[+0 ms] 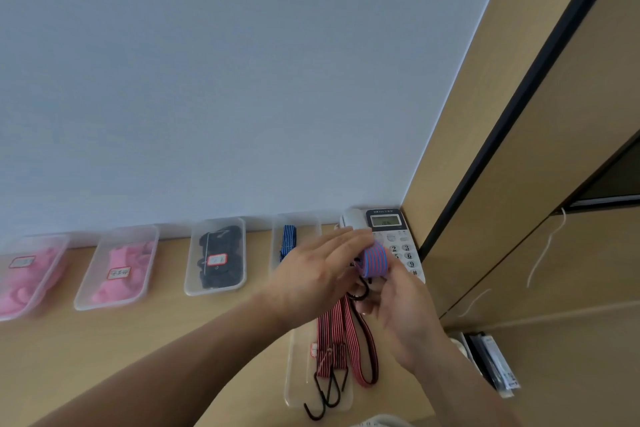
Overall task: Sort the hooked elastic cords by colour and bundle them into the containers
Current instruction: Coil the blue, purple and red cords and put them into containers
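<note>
A: Where is the blue-and-red cord [374, 258]?
B: Coiled, held over the desk's [207, 329] back right corner, in front of the telephone [398, 239]. The right hand [405, 315] curls round it; the left hand [322, 267] lies beside it, fingers straight.
A: And the red striped cords [341, 340]?
B: In the clear container [294, 374] near the front edge, with the hooks [325, 399] at its near end.

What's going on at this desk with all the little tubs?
A person holds a rolled-up blue-and-red striped cord above the desk: the right hand grips it from below, and the left hand lies against it with straight fingers. Clear tubs along the wall hold pink cords, black cords and a blue cord. A nearer tub holds red striped cords with black hooks.
</note>
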Demonstrator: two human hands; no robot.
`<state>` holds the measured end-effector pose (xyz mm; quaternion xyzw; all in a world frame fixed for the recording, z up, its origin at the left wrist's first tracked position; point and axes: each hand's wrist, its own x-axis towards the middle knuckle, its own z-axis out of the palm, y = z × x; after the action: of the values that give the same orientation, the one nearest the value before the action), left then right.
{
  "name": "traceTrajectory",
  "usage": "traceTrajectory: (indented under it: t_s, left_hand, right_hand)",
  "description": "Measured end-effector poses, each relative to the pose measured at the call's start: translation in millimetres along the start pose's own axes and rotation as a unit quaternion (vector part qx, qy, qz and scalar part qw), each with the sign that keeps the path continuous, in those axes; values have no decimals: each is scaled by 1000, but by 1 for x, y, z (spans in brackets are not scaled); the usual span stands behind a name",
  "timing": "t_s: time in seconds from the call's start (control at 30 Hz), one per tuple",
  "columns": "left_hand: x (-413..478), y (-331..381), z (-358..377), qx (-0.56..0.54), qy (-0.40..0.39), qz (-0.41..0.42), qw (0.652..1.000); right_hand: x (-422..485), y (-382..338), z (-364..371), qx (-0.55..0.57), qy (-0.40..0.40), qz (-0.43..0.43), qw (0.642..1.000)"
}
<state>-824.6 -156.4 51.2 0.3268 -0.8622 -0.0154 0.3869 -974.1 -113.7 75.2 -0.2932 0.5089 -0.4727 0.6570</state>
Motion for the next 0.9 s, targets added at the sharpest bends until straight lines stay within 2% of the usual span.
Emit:
traceTrajectory:
  t_s: [0.13,0.23,0.3,0.37,0.4,0.47,0.57,0.7,0.8,0.9]
  left_hand:
    - [-4,-6,2,-26,-23,19,999]
    - [-8,-6,-3,-147,-62,-73,985]
    - [-10,-2,-9,-251,-56,-184,949]
    - [-5,0,-14,-330,-34,-307,892]
    - [-2,-1,-15,-355,-28,-361,862]
    - [2,-7,-16,-366,-21,-430,825]
    - [2,-19,-20,-429,-30,-488,760]
    - [-4,-36,-30,-519,-6,-540,663]
    - [-12,-47,-29,-541,16,-563,625]
    - [-21,-54,-27,-543,25,-577,610]
  right_hand:
    - [7,4,0,96,-3,0,995]
    - [12,2,-2,55,0,-49,997]
    - [14,0,1,-3,-7,-83,997]
    - [16,1,7,-74,10,-113,991]
    - [17,2,10,-119,29,-135,983]
    - [21,4,17,-198,60,-173,963]
    - [30,7,26,-281,77,-195,936]
    - [42,16,39,-323,94,-229,913]
    - [48,23,49,-399,122,-253,873]
    - [54,33,55,-492,112,-255,825]
